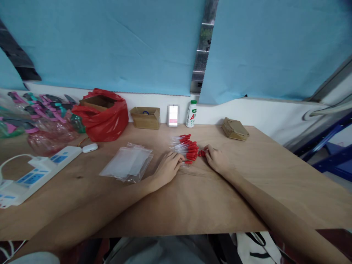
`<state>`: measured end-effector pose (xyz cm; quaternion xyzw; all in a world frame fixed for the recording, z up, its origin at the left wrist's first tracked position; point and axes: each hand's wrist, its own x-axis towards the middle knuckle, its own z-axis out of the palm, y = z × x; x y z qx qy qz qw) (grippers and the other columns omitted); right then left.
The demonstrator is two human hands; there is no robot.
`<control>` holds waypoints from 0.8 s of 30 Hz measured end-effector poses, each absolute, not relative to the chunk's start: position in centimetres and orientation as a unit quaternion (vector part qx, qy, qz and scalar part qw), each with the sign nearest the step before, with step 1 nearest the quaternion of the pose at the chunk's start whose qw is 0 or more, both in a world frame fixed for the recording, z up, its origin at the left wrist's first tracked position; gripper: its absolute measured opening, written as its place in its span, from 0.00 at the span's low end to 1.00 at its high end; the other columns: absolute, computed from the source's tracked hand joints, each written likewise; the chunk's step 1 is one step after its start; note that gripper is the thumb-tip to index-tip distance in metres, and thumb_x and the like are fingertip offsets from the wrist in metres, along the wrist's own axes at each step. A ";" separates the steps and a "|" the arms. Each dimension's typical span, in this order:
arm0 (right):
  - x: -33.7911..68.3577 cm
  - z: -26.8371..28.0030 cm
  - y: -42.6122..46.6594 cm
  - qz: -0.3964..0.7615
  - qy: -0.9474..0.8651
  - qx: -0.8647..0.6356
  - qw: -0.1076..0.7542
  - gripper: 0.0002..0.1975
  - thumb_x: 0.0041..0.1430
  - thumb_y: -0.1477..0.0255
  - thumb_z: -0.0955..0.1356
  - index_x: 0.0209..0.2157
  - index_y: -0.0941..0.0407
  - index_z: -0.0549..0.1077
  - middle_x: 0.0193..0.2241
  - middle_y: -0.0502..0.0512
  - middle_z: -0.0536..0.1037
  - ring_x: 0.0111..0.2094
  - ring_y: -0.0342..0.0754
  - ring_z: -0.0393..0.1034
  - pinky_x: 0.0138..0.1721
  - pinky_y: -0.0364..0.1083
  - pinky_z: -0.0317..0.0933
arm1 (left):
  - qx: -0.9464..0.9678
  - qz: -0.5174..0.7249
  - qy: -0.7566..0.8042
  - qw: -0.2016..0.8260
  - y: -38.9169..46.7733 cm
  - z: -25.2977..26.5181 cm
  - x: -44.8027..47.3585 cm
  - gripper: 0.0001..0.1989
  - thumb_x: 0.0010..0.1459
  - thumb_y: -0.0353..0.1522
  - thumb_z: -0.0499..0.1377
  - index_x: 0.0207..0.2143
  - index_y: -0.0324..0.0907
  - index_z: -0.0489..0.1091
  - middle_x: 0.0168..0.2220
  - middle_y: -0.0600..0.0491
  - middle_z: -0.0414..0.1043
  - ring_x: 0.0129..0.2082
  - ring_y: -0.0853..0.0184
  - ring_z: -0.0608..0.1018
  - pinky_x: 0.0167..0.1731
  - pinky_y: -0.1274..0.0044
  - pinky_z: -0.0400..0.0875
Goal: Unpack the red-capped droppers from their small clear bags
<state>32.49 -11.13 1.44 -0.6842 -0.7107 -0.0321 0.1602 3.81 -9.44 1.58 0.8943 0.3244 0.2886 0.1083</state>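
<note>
Near the middle of the wooden table, I see through the head camera a pile of red-handled tools, thin shafts pointing left and handles to the right. I have the left hand by the near end of the shafts, fingers bent and fingertips low; I can't tell whether they grip anything. One loose tool lies just beside those fingertips, at the pile's near edge. On the other side, the right hand has its bent fingers at a few red handles right of the pile, though from this far off I can't tell whether it pinches or merely touches them.

Just left of the left hand I see flat clear plastic bags, overlapping. Farther left lie a power strip and clear spray bottles. Along the wall stand a red plastic bag, an open cardboard box and a green-capped bottle; a brown packet lies to their right.
</note>
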 end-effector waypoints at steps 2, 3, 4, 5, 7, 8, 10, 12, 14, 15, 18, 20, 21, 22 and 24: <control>32.5 1.4 -11.0 -0.033 -0.712 -0.683 0.162 0.14 0.75 0.67 0.58 0.51 0.55 0.71 0.40 0.61 0.84 0.36 0.53 0.77 0.34 0.47 0.56 | 0.894 0.299 0.317 0.108 -9.4 1.6 3.8 0.08 0.71 0.26 0.54 0.47 0.43 0.72 0.47 0.49 0.76 0.50 0.59 0.74 0.53 0.66 0.69; 32.6 1.3 -11.0 -0.034 -0.711 -0.683 0.162 0.14 0.75 0.67 0.58 0.51 0.55 0.71 0.40 0.60 0.84 0.36 0.53 0.78 0.34 0.47 0.57 | 0.893 0.304 0.315 0.106 -9.4 1.6 3.7 0.10 0.72 0.27 0.53 0.48 0.43 0.73 0.47 0.48 0.75 0.50 0.59 0.74 0.53 0.66 0.69; 32.6 1.2 -10.9 -0.035 -0.711 -0.682 0.164 0.14 0.75 0.67 0.58 0.51 0.55 0.71 0.40 0.60 0.84 0.36 0.54 0.78 0.34 0.47 0.57 | 0.892 0.308 0.315 0.103 -9.5 1.6 3.7 0.11 0.72 0.27 0.52 0.48 0.43 0.73 0.48 0.48 0.75 0.51 0.59 0.74 0.53 0.66 0.69; 32.7 1.1 -10.8 -0.035 -0.711 -0.682 0.165 0.14 0.75 0.68 0.58 0.51 0.55 0.71 0.40 0.60 0.84 0.36 0.54 0.78 0.35 0.47 0.58 | 0.891 0.309 0.317 0.099 -9.5 1.7 3.7 0.11 0.73 0.28 0.51 0.48 0.43 0.73 0.48 0.48 0.74 0.51 0.59 0.74 0.53 0.66 0.69; 32.8 1.0 -10.6 -0.033 -0.709 -0.684 0.166 0.14 0.75 0.68 0.58 0.51 0.55 0.71 0.41 0.61 0.84 0.37 0.54 0.78 0.35 0.47 0.59 | 0.890 0.308 0.324 0.090 -9.7 1.8 3.6 0.13 0.74 0.29 0.49 0.48 0.43 0.73 0.48 0.47 0.74 0.50 0.59 0.75 0.52 0.66 0.70; 32.8 1.1 -10.6 -0.033 -0.708 -0.685 0.169 0.14 0.75 0.68 0.58 0.51 0.55 0.71 0.41 0.61 0.84 0.37 0.54 0.78 0.36 0.47 0.59 | 0.889 0.306 0.330 0.085 -9.8 1.8 3.6 0.13 0.74 0.29 0.48 0.48 0.43 0.73 0.48 0.47 0.74 0.49 0.59 0.75 0.51 0.66 0.70; 32.7 1.4 -10.7 -0.034 -0.707 -0.681 0.187 0.14 0.75 0.68 0.58 0.52 0.56 0.71 0.42 0.62 0.83 0.38 0.55 0.78 0.37 0.48 0.61 | 0.887 0.301 0.340 0.078 -9.9 1.9 3.5 0.14 0.75 0.30 0.47 0.49 0.43 0.72 0.48 0.47 0.74 0.47 0.59 0.76 0.50 0.66 0.70; 32.2 2.1 -11.3 -0.043 -0.711 -0.666 0.223 0.14 0.75 0.68 0.58 0.53 0.56 0.70 0.43 0.62 0.83 0.40 0.55 0.78 0.38 0.48 0.63 | 0.886 0.299 0.346 0.079 -10.0 1.9 3.5 0.14 0.76 0.31 0.46 0.50 0.43 0.71 0.48 0.47 0.75 0.46 0.59 0.76 0.49 0.66 0.70; 31.4 3.0 -12.2 -0.062 -0.729 -0.630 0.260 0.15 0.76 0.67 0.57 0.54 0.56 0.69 0.44 0.61 0.83 0.42 0.55 0.78 0.40 0.49 0.64 | 0.887 0.296 0.343 0.086 -10.1 1.9 3.6 0.13 0.76 0.31 0.46 0.50 0.43 0.70 0.47 0.48 0.76 0.46 0.59 0.77 0.49 0.67 0.70; 30.9 3.4 -12.7 -0.073 -0.751 -0.599 0.269 0.15 0.77 0.67 0.57 0.54 0.56 0.69 0.46 0.62 0.82 0.44 0.54 0.78 0.41 0.49 0.64 | 0.889 0.295 0.339 0.089 -10.2 1.9 3.6 0.13 0.76 0.31 0.46 0.50 0.43 0.70 0.47 0.48 0.77 0.46 0.59 0.77 0.49 0.67 0.70; 29.2 4.3 -14.1 -0.122 -0.821 -0.503 0.242 0.15 0.78 0.65 0.57 0.52 0.55 0.70 0.45 0.62 0.81 0.44 0.54 0.76 0.43 0.49 0.64 | 0.898 0.292 0.318 0.080 -10.5 2.0 3.7 0.11 0.76 0.32 0.48 0.50 0.42 0.70 0.46 0.48 0.77 0.47 0.59 0.77 0.50 0.67 0.71; 28.2 4.4 -14.6 -0.146 -0.856 -0.449 0.209 0.15 0.78 0.63 0.58 0.51 0.56 0.71 0.45 0.61 0.81 0.45 0.54 0.75 0.44 0.49 0.63 | 0.903 0.286 0.313 0.061 -10.7 2.1 3.8 0.11 0.76 0.32 0.48 0.48 0.42 0.70 0.46 0.47 0.77 0.47 0.59 0.77 0.49 0.67 0.71; 27.8 4.4 -14.7 -0.155 -0.866 -0.431 0.198 0.15 0.78 0.62 0.59 0.50 0.56 0.71 0.44 0.61 0.80 0.45 0.54 0.74 0.43 0.49 0.63 | 0.906 0.280 0.314 0.048 -10.8 2.2 3.8 0.12 0.76 0.32 0.48 0.47 0.42 0.71 0.46 0.47 0.76 0.46 0.59 0.77 0.48 0.67 0.71; 27.6 4.3 -14.8 -0.162 -0.872 -0.420 0.192 0.15 0.78 0.62 0.59 0.48 0.56 0.72 0.43 0.61 0.80 0.45 0.54 0.74 0.43 0.49 0.62 | 0.908 0.271 0.317 0.034 -10.9 2.2 3.8 0.12 0.76 0.32 0.48 0.46 0.41 0.71 0.44 0.47 0.76 0.45 0.59 0.78 0.47 0.67 0.72; 27.3 4.1 -14.7 -0.173 -0.879 -0.403 0.186 0.16 0.78 0.62 0.60 0.45 0.57 0.72 0.40 0.60 0.80 0.43 0.53 0.73 0.42 0.49 0.61 | 0.917 0.243 0.317 0.005 -11.2 2.4 3.8 0.13 0.76 0.31 0.48 0.42 0.41 0.71 0.41 0.47 0.77 0.41 0.59 0.78 0.43 0.68 0.72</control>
